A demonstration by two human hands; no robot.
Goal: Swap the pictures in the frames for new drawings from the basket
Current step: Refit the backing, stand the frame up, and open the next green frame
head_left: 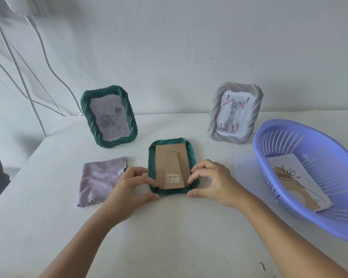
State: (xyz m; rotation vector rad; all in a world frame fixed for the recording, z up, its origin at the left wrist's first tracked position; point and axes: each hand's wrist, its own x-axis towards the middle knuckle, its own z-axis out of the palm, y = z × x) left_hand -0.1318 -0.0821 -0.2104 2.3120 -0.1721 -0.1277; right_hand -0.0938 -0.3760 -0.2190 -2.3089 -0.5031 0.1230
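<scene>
On the white table (179, 227), the lavender basket (269, 141) at three o'clock holds a flower drawing (295, 181), well clear of the face-down green frame (152, 165) at centre. The left hand (129, 189) and right hand (213, 183) pinch the frame's near corners by its cardboard backing (170, 157). Prying unevenly could, I judge, bend that backing or skid the frame toward twelve o'clock.

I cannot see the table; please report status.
Left hand and right hand pinch face-down green frame at near corners. Backing board on. Nothing obstructs.
</scene>
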